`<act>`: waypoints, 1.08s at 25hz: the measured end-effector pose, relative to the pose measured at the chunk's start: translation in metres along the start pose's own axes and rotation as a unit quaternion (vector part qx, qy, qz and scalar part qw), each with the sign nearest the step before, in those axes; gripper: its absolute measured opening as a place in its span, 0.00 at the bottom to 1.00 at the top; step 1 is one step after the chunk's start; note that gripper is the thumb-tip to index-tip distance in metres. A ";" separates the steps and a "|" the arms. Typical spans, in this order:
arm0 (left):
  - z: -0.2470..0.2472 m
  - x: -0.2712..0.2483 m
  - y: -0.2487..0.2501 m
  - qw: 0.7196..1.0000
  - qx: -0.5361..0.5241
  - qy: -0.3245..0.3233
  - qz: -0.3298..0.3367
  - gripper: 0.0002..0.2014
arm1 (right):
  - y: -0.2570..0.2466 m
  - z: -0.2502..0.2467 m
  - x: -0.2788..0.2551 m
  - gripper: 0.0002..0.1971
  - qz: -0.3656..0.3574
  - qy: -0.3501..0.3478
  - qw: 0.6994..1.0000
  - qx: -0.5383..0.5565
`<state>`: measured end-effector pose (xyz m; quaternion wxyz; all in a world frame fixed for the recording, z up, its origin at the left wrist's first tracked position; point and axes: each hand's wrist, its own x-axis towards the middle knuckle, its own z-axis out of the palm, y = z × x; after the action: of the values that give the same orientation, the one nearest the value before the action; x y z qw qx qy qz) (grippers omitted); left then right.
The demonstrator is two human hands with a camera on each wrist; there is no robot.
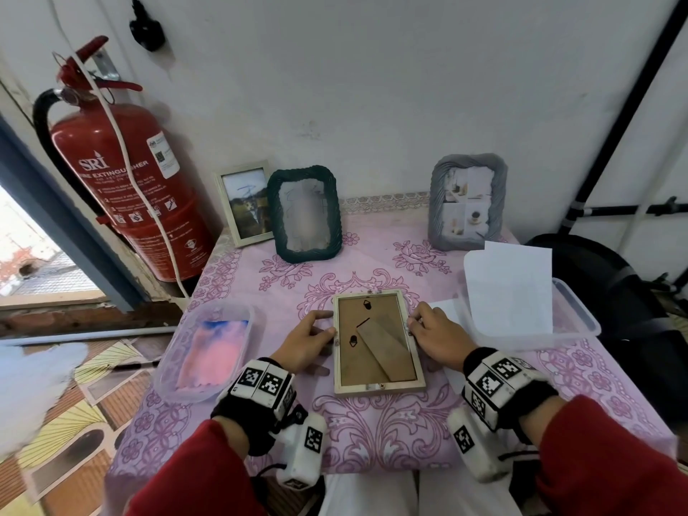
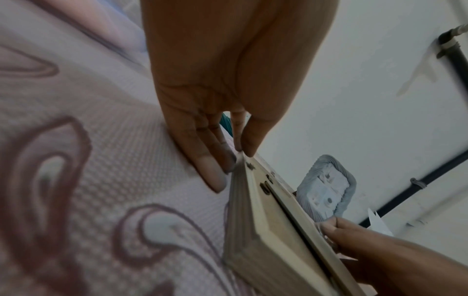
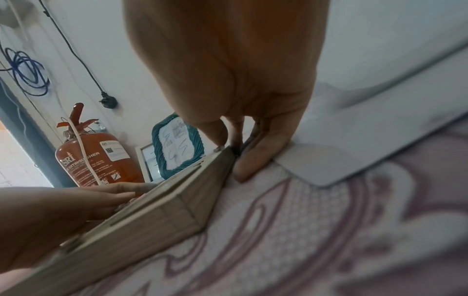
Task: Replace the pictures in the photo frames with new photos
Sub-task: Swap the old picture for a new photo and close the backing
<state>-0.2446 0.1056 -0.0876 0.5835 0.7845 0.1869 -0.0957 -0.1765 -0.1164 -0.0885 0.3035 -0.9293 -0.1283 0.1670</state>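
Note:
A light wooden photo frame [image 1: 376, 344] lies face down on the pink patterned tablecloth [image 1: 372, 426], its brown backing board and folded stand facing up. My left hand [image 1: 328, 324] is at its left edge, thumb and forefinger tips on the rim by a small clip, the other fingers against the outer side [image 2: 240, 154]. My right hand [image 1: 411, 324] grips the right edge, thumb tip on the rim and fingers down the side [image 3: 228, 148]. The frame's thick side [image 3: 157, 216] shows close up. The picture inside is hidden.
A clear tub [image 1: 167, 366] with a pink and blue photo sits left of the frame. Another tub [image 1: 580, 314] with white sheets sits right. At the back stand a white frame [image 1: 244, 202], a dark green frame [image 1: 305, 214] and a grey frame [image 1: 467, 201]. A red fire extinguisher [image 1: 126, 188] hangs left.

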 end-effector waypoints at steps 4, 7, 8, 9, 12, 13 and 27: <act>0.000 0.007 -0.002 1.000 0.008 0.004 0.008 0.16 | 0.001 0.000 0.001 0.08 0.003 0.012 1.000 0.011; 0.002 0.010 -0.004 1.000 0.015 0.004 0.016 0.17 | 0.001 0.000 0.002 0.08 0.005 0.013 0.998 0.054; 0.002 0.011 -0.005 1.000 0.015 0.003 0.019 0.17 | 0.001 -0.001 0.002 0.08 0.006 0.016 0.997 0.072; 0.003 0.011 -0.006 1.000 0.011 0.004 0.021 0.17 | 0.001 -0.001 0.001 0.08 0.006 0.020 0.996 0.089; 0.003 0.014 -0.005 1.000 0.010 0.005 0.024 0.17 | 0.001 -0.001 0.001 0.08 0.002 0.026 0.993 0.111; 0.003 0.015 -0.004 1.000 0.015 0.003 0.024 0.18 | 0.001 -0.002 0.002 0.09 0.004 0.026 0.993 0.119; 0.004 0.014 -0.005 1.000 -0.013 0.011 0.027 0.18 | 0.004 0.003 0.006 0.07 0.019 0.025 0.993 0.112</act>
<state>-0.2333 0.1053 -0.0989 0.5936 0.7827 0.1737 -0.0689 -0.1719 -0.1160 -0.0939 0.4053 -0.8957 -0.0833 0.1630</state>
